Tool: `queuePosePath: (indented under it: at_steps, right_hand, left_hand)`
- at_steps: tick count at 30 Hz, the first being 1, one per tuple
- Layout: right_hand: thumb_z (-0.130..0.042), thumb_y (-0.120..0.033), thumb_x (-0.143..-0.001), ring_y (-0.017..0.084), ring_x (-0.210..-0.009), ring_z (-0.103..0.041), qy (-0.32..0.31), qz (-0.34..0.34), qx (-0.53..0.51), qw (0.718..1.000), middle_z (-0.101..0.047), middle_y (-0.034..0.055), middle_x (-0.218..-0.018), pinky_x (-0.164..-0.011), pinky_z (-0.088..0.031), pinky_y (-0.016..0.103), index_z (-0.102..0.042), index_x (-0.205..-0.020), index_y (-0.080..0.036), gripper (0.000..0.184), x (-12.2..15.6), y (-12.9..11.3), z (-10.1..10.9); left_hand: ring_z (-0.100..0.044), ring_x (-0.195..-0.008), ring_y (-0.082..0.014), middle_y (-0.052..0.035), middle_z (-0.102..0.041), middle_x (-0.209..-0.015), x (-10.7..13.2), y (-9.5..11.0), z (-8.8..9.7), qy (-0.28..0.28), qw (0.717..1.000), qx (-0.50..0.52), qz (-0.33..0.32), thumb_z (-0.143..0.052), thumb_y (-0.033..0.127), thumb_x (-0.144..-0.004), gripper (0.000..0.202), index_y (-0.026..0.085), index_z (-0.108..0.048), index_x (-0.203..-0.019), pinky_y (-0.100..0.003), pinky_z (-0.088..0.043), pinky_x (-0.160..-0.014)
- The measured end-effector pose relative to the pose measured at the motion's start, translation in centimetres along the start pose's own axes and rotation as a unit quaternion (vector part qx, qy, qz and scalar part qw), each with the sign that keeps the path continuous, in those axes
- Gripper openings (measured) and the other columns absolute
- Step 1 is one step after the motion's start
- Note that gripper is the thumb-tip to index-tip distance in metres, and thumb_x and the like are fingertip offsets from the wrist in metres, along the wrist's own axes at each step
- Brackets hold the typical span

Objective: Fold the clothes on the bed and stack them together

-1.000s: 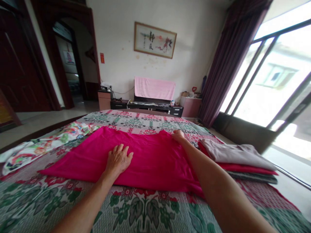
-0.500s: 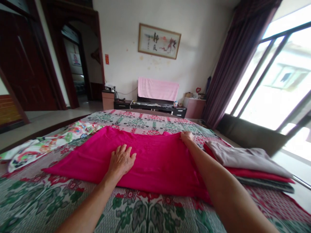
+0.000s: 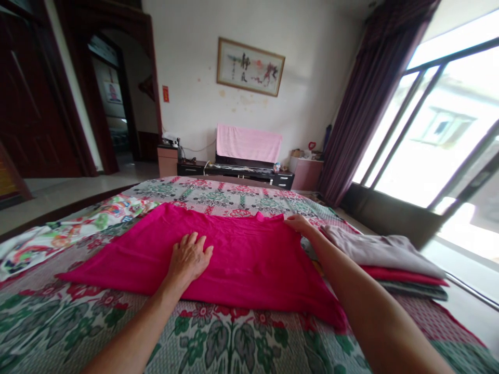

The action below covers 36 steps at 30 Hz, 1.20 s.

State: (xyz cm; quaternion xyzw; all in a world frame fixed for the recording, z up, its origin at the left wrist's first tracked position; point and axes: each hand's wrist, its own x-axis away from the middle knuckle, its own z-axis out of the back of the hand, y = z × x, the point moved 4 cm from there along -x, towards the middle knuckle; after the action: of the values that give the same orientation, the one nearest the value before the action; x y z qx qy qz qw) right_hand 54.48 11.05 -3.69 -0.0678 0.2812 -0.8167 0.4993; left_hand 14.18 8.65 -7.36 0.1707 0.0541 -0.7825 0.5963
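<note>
A bright pink cloth [image 3: 241,259] lies spread flat on the bed, over a green and red floral bedspread [image 3: 218,343]. My left hand [image 3: 189,256] rests palm down on the middle of the cloth, fingers stretched out. My right hand [image 3: 298,223] reaches to the cloth's far right edge, its fingers closed on that edge.
A stack of folded clothes [image 3: 390,257], grey on top of red and dark grey, sits at the bed's right side. A crumpled colourful printed cloth [image 3: 74,228] lies at the left. Beyond the bed stand a low black cabinet [image 3: 237,171] with a pink towel, a doorway and large windows.
My right hand has drawn the cloth's far right edge slightly outward and toward me, flattening that side. My left hand stays pressed on the cloth.
</note>
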Motion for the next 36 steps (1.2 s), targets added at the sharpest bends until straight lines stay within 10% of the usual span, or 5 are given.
queuePosePath:
  at_steps: [7,11,19,30,36]
  right_hand:
    - [-0.050,-0.015,-0.081,0.022,-0.110,-0.058,0.045,0.079,0.065,0.994,-0.063,0.0124,-0.123,-0.091,-0.043,0.028,-0.065,-0.117,-0.017,0.040,-0.2,-5.7,-1.0]
    - [-0.046,-0.016,-0.086,0.021,-0.111,-0.059,0.003,0.173,0.125,0.977,-0.064,0.0096,-0.123,-0.094,-0.043,0.026,-0.064,-0.121,-0.019,0.040,0.4,-9.1,-3.8]
    - [-0.050,-0.013,-0.080,0.020,-0.105,-0.061,-0.048,0.151,0.141,0.977,-0.068,0.0080,-0.115,-0.084,-0.045,0.024,-0.067,-0.116,-0.019,0.041,0.6,-9.7,-7.1]
    - [-0.048,-0.015,-0.078,0.020,-0.093,-0.058,0.056,0.286,0.154,0.944,-0.068,0.0084,-0.097,-0.099,-0.029,0.038,-0.064,-0.095,-0.016,0.024,3.6,-11.7,-2.2]
    - [-0.050,-0.016,-0.078,0.016,-0.078,-0.057,0.026,0.393,0.140,0.908,-0.066,0.0076,-0.091,-0.074,-0.038,0.025,-0.064,-0.093,-0.016,0.020,8.7,-11.9,-0.6]
  left_hand:
    - [-0.044,-0.128,-0.0300,-0.0121,-0.051,-0.140,0.1,0.1,0.2,-0.002,1.000,-0.008,-0.002,-0.043,0.044,-0.089,0.046,0.022,-0.060,-0.126,-0.044,-0.037,-0.100]
    - [-0.044,-0.128,-0.0305,-0.0125,-0.050,-0.140,0.1,0.0,0.2,0.001,1.000,-0.008,-0.001,-0.043,0.045,-0.089,0.047,0.022,-0.059,-0.126,-0.045,-0.037,-0.099]
    - [-0.044,-0.128,-0.0306,-0.0114,-0.051,-0.140,0.2,0.2,0.3,0.001,1.000,-0.001,0.006,-0.041,0.044,-0.089,0.048,0.021,-0.059,-0.127,-0.048,-0.037,-0.101]
    - [-0.045,-0.127,-0.0322,-0.0136,-0.051,-0.139,0.3,0.4,0.5,0.009,1.000,-0.001,-0.002,-0.042,0.043,-0.089,0.047,0.019,-0.060,-0.125,-0.049,-0.038,-0.101]
    - [-0.046,-0.125,-0.0324,-0.0137,-0.053,-0.137,0.2,0.3,0.4,0.009,1.000,-0.003,-0.007,-0.040,0.043,-0.089,0.047,0.019,-0.060,-0.125,-0.049,-0.039,-0.098]
